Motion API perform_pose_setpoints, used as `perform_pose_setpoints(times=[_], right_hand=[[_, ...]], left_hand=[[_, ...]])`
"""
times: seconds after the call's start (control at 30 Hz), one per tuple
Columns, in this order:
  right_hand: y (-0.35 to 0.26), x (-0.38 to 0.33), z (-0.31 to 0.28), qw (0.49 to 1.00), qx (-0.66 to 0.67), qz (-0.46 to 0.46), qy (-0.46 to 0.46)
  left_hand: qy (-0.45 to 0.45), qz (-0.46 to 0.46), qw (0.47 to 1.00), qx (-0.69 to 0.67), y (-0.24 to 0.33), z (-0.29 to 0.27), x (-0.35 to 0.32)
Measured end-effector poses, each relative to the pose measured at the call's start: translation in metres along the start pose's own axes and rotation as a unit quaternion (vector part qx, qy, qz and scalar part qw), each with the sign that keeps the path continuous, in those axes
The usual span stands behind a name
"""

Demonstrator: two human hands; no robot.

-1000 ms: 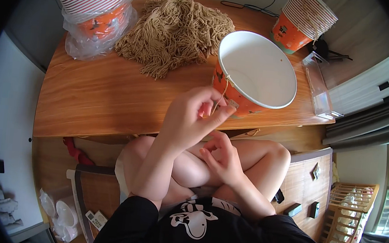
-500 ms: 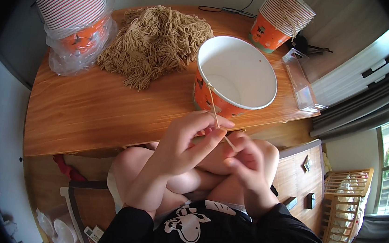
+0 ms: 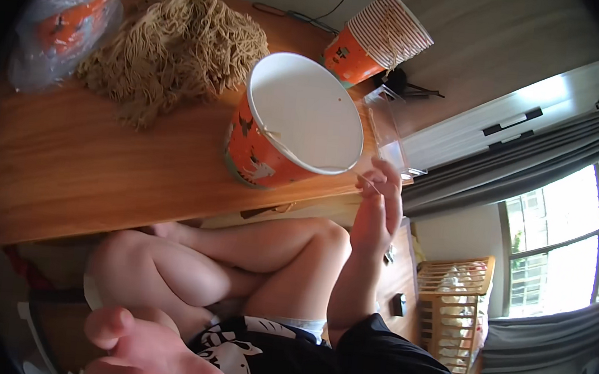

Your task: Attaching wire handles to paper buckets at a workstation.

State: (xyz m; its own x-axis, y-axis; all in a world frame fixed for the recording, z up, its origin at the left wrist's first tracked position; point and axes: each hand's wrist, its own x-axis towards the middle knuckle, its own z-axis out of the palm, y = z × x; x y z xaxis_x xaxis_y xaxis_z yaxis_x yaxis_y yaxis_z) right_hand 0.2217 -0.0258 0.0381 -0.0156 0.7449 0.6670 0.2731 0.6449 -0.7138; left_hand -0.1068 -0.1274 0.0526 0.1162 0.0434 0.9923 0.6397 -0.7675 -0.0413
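Head view is looking down on a person sitting at a wooden table (image 3: 84, 173) with bare knees tucked under its edge. Their right hand (image 3: 378, 212) is lifting beside the table's near corner, fingers (image 3: 391, 183) pinching together on a thin strand (image 3: 358, 176) that is running from the fingertips up to the rim of a big paper bucket (image 3: 294, 125). That bucket, orange outside and white inside, is standing upright near the table's front edge, just left of the hand; the strand is lying along its rim. Their left hand (image 3: 146, 352) is hanging low at the bottom of the view, well apart from the table, fingers spreading open and holding nothing. Behind the bucket a heap of tan noodles (image 3: 172, 48) is lying loose on the tabletop. At the far left a stack of cups (image 3: 63, 16) is sitting in a clear plastic bag, and a second stack (image 3: 375, 39) is tilting at the table's far right. A clear plastic box (image 3: 391, 134) is sitting just right of the bucket, near the raised hand. A wooden crib (image 3: 450, 310) is standing on the floor by the window.
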Motion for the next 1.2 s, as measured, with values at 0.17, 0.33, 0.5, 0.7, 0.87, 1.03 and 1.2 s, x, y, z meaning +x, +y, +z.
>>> perform_pose_setpoints(times=[0.17,0.33,0.5,0.7,0.87,1.03,1.2], right_hand=[[0.009,0.025,0.000,0.991,-0.029,-0.072,-0.113],[-0.011,0.031,0.010,0.975,-0.124,-0.066,-0.173],[-0.075,0.011,0.036,0.963,-0.144,-0.033,-0.225],[-0.100,0.008,0.064,0.935,0.120,0.122,-0.310],[-0.075,0.003,0.049,0.971,0.027,0.007,-0.237],[-0.054,0.008,0.040,0.972,-0.165,-0.074,-0.147],[-0.035,0.015,0.042,0.964,-0.183,-0.101,-0.165]], left_hand=[[0.032,0.014,0.999,-0.017,-0.007,0.008,-0.004],[0.036,0.031,0.999,-0.007,-0.006,0.014,-0.007],[0.134,0.010,0.984,-0.121,-0.002,0.047,-0.017],[-0.137,-0.032,0.946,-0.294,-0.008,0.038,0.020],[-0.224,-0.329,0.906,-0.144,-0.012,0.023,0.026],[-0.064,-0.486,0.872,-0.009,-0.055,0.030,0.002],[-0.114,-0.539,0.824,-0.132,-0.097,0.061,-0.050]])
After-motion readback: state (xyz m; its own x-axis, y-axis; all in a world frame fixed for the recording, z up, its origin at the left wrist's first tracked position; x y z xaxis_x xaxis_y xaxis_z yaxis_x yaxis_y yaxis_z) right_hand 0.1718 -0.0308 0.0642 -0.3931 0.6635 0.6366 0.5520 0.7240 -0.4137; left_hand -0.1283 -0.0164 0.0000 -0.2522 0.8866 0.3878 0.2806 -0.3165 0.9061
